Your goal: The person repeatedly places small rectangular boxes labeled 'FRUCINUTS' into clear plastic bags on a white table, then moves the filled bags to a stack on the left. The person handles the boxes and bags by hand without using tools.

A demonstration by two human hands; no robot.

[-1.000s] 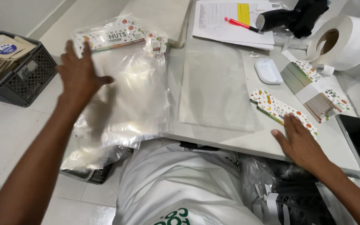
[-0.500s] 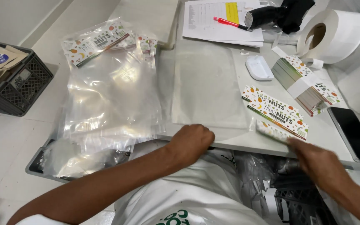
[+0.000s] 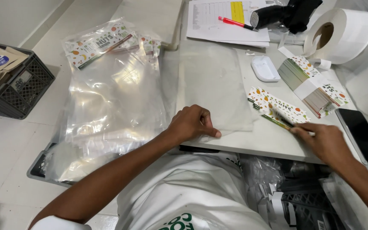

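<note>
Both my hands rest on the white table (image 3: 273, 140): my left hand (image 3: 191, 123), fingers curled together, presses the near edge of a clear plastic bag (image 3: 214, 85) at frame centre, and my right hand (image 3: 324, 142) pinches a printed card strip (image 3: 277, 108) at centre right. Left lies a stack of clear bags (image 3: 111, 106) above pale floor (image 3: 5, 140).

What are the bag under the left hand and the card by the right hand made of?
Bag: looks like thin clear plastic film, slightly frosted; the table shows through it. Card at the right hand: apparently printed paperboard, flat with crisp edges, colourful print on white. The left hand presses the bag's near edge.
</note>
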